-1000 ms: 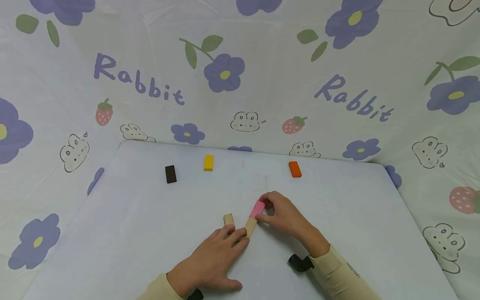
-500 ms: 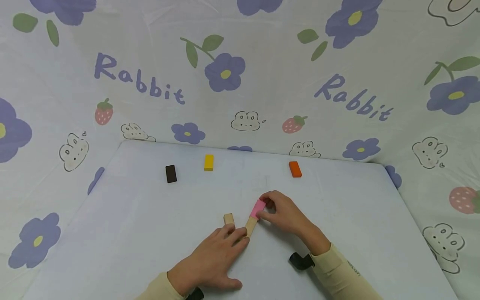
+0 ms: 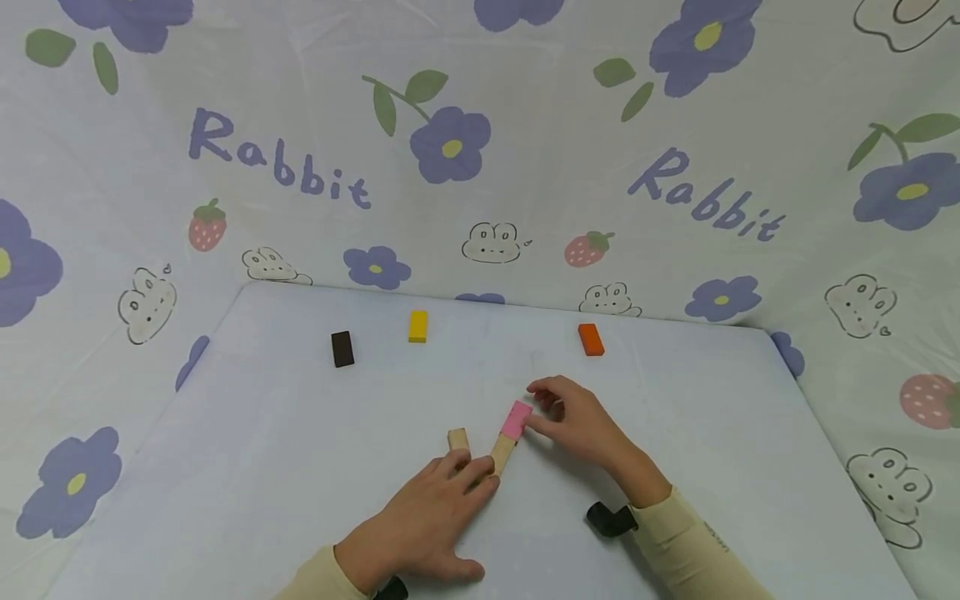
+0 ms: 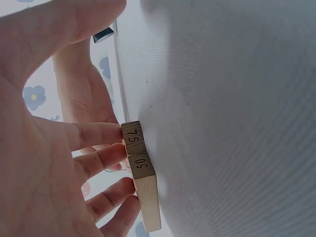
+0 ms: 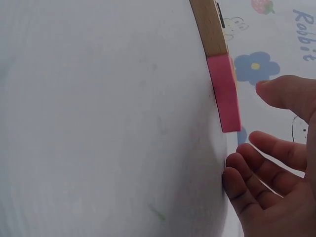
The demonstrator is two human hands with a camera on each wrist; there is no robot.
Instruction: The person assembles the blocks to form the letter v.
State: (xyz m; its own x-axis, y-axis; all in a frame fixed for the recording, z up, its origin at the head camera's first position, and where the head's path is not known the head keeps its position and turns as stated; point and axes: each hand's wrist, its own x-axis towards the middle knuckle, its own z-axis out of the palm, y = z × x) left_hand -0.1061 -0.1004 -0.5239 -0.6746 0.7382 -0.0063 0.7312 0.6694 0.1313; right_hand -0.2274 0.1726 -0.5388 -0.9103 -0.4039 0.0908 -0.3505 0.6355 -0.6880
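Note:
Two plain wooden blocks stand in a V at the middle of the table, the left block (image 3: 457, 439) and the right block (image 3: 502, 452). The left hand (image 3: 435, 517) rests its fingertips on their near ends; in the left wrist view its fingers touch the end faces marked 75 (image 4: 133, 137) and 50 (image 4: 141, 166). A pink block (image 3: 516, 419) continues the right wooden block, end to end. Just right of the pink block is the right hand (image 3: 581, 421), its fingers apart from it; the right wrist view shows a gap between the thumb and the pink block (image 5: 225, 94).
Towards the back of the white table (image 3: 262, 417) lie a black block (image 3: 342, 349), a yellow block (image 3: 417, 327) and an orange block (image 3: 591, 339). A printed cloth (image 3: 525, 167) with flowers and rabbits hangs behind and at both sides.
The right hand has let go of the pink block and moved slightly right, its fingers spreading. The left hand and the blocks have stayed in place.

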